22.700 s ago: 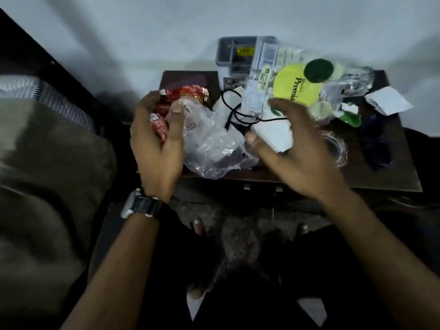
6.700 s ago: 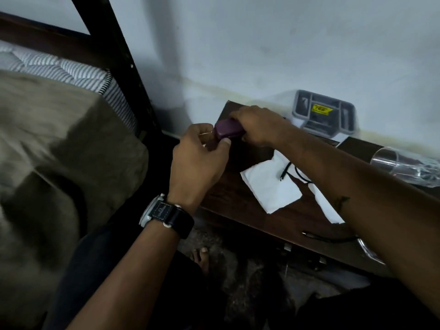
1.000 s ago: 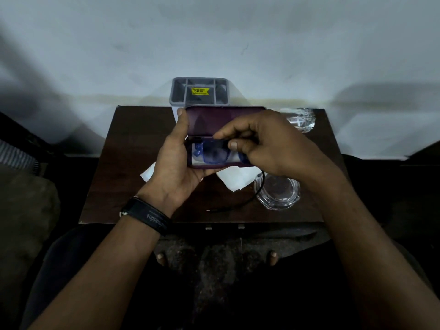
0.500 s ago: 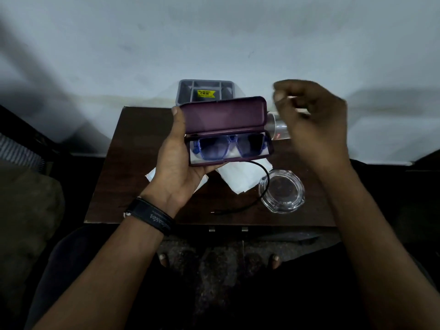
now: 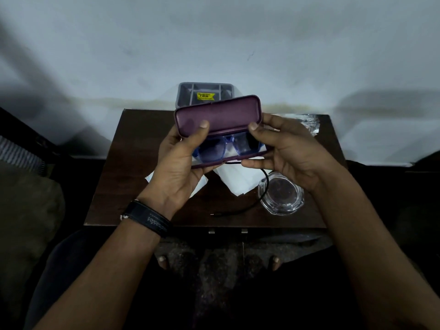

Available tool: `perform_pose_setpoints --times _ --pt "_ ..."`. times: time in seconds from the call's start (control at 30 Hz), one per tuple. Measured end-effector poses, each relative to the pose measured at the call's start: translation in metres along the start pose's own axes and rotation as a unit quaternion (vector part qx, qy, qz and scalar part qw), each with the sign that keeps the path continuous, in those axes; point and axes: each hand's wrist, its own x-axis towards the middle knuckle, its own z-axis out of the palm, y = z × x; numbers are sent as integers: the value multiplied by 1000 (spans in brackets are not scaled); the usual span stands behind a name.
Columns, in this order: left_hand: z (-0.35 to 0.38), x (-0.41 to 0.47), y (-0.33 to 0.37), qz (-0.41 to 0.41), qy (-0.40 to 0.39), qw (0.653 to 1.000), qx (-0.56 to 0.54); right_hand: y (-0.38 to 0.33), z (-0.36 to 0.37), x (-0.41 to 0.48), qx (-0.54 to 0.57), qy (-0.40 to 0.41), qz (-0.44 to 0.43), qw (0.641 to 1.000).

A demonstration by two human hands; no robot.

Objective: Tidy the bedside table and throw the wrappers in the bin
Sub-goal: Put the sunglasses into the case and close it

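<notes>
A purple glasses case is held above the dark wooden bedside table, its lid partly raised. Blue-framed sunglasses lie inside it. My left hand cradles the case from the left, thumb resting on the lid. My right hand holds the case's right end, thumb at the lid's edge and fingers under the base.
On the table lie white paper sheets, a black cable, a clear glass ashtray at the front right and crumpled clear plastic at the back right. A grey compartment organiser stands against the wall. A bed lies left.
My right hand came down from the air and took hold of the case's right end. The lid has tilted lower over the sunglasses, with my left thumb now on it.
</notes>
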Motion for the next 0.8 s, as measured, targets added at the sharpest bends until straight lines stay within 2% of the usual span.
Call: perform_pose_setpoints --times 0.3,0.47,0.6,0.8 --pt "5 -6 2 18 10 1000 22 3 3 0 -13 14 -8 1000" --pt "6 -13 14 -19 4 999 43 -3 6 -3 -5 12 15 1000" --pt "-5 -10 16 -78 -16 997 -10 -8 4 -4 35 7 41 998" --pt "0 -10 14 -78 -9 996 50 -7 1 -4 44 8 69 997"
